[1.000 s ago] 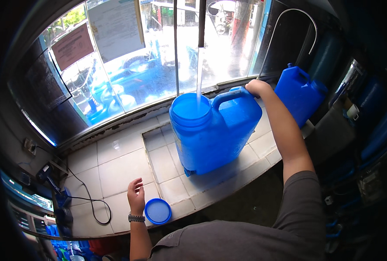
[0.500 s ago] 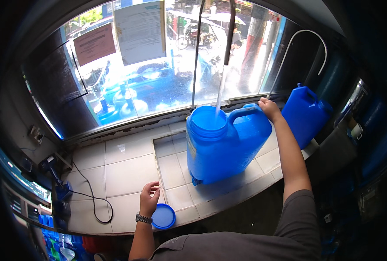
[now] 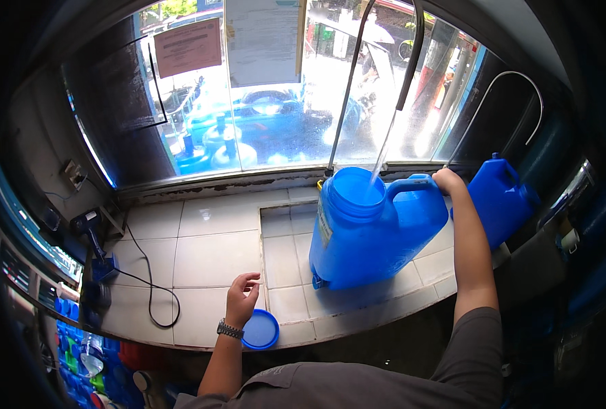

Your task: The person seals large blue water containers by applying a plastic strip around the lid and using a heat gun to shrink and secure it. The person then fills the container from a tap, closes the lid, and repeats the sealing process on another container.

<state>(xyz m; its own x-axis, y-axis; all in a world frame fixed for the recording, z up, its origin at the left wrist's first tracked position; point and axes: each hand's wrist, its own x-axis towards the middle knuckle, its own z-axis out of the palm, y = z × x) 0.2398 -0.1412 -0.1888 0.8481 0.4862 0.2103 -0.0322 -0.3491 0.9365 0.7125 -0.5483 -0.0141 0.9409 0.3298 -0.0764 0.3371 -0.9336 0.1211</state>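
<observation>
A large blue water container (image 3: 357, 252) stands upright on the white tiled counter, its wide mouth open at the top left. A stream of water (image 3: 383, 151) falls into that mouth from a dark hose-like spout (image 3: 411, 75). My right hand (image 3: 448, 181) is closed at the container's far right corner, beyond its handle (image 3: 412, 183); its fingertips are hidden, so what it grips cannot be made out. My left hand (image 3: 241, 298) hovers over the counter with loosely bent fingers apart and nothing in them. Beside its wrist, a round blue lid (image 3: 260, 330) lies near the counter's front edge.
A second blue container (image 3: 499, 204) stands at the right, under a thin curved metal faucet (image 3: 531, 85). At the left is a dark blue handheld device (image 3: 92, 232) on a stand, with a black cable (image 3: 149, 286) on the tiles (image 3: 211, 259). A window backs the counter.
The view has swung slightly, shifting the scene to the right. Water keeps running into the container. My right hand stays at its far corner; my left hand's fingers have straightened a little.
</observation>
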